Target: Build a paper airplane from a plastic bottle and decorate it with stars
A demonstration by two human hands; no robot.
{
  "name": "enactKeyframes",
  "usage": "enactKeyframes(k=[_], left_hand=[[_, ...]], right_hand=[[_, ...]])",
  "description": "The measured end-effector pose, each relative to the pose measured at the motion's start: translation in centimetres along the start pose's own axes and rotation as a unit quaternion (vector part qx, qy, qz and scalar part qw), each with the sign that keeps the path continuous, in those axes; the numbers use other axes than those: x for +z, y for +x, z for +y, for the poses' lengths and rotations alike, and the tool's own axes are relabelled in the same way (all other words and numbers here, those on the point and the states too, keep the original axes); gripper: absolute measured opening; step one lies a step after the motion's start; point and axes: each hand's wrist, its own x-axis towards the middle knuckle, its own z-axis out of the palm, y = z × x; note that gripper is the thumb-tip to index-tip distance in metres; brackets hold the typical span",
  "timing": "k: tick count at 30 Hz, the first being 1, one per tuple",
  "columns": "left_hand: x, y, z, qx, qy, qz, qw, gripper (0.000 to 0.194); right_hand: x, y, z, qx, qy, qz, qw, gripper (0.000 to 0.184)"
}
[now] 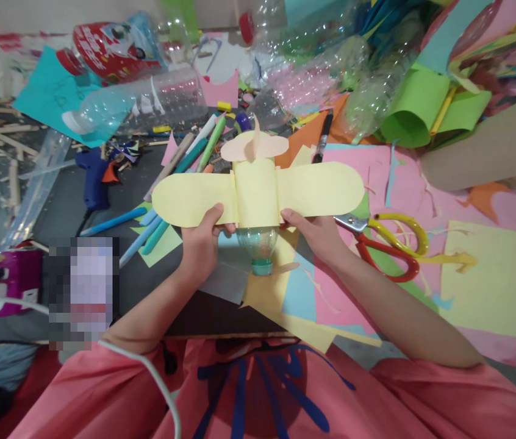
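I hold a small clear plastic bottle [258, 244] with a teal cap, wrapped in pale yellow paper [256, 194] and fitted with long yellow paper wings [322, 188], like a toy plane. A peach paper tail piece [255, 146] sits at its far end. My left hand [202, 242] grips the lower edge of the left wing beside the body, fingers curled. My right hand [313, 232] grips under the right wing, thumb on the paper.
Red and yellow scissors [388, 244] lie just right of my right hand. Markers [148, 231], a blue glue gun [96, 177], empty plastic bottles [148, 100] and coloured paper sheets [496, 277] crowd the table. A magenta object [8, 277] is at left.
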Motion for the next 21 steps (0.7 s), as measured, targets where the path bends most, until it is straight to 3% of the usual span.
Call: enactKeyframes(k=[21], left_hand=[[0.25,0.26,0.51,0.003,-0.026,0.0,1.0,0.024]], right_hand=[[-0.04,0.1,0.15,0.001,0.001,-0.014,1.0,0.035]])
